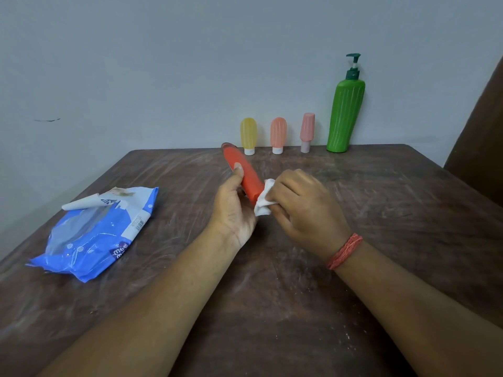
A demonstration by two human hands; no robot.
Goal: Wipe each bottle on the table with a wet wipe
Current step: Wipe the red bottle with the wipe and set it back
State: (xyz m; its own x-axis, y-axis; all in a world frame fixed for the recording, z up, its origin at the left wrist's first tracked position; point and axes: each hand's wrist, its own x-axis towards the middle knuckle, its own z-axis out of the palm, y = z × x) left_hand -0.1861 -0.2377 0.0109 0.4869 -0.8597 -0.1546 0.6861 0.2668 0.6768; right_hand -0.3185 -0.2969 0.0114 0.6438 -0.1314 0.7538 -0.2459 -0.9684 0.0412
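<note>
My left hand (pixel 234 205) grips a long red bottle (pixel 242 172) above the middle of the table, tilted with its far end pointing away and left. My right hand (pixel 302 205) holds a crumpled white wet wipe (pixel 263 200) against the bottle's near end. Along the table's far edge by the wall stand a yellow bottle (pixel 248 135), an orange-pink bottle (pixel 278 134), a pink bottle (pixel 307 131) and a tall green pump bottle (pixel 345 112).
A blue wet-wipe pack (pixel 92 235) lies at the left of the brown table (pixel 272 295), its flap lifted. A dark brown chair back (pixel 479 148) rises at the right edge. A grey wall stands behind the table.
</note>
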